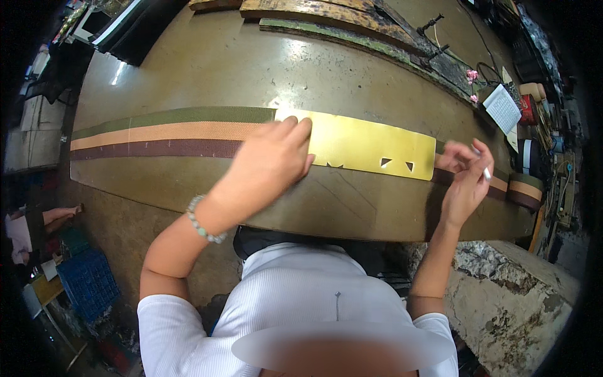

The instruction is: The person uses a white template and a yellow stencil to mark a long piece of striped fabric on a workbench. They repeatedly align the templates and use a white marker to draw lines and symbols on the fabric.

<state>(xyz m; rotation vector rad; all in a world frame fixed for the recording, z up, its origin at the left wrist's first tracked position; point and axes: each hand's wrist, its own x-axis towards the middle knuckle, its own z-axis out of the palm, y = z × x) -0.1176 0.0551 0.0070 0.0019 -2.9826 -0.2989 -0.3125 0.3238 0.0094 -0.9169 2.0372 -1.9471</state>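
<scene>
A long striped webbing strap [176, 131] in green, tan and dark maroon lies across the table. On top of it rests a flat gold-yellow template plate [370, 138] with small triangular cut-outs near its lower edge. My left hand [276, 147] is closed at the plate's left end, fingers on its upper part and thumb lower down. Just past the plate's right end, my right hand [463, 179] is raised with curled fingers around a slim white-tipped stick [487, 174], perhaps a marker or chalk. Its far end is hidden in the fingers.
The strap's right end winds into a roll [525, 190] at the table's right edge. Worn wooden boards [333, 17] and a dark metal bar lie along the far side. A written paper sheet [502, 108] sits at the right; a black case [141, 28] stands far left.
</scene>
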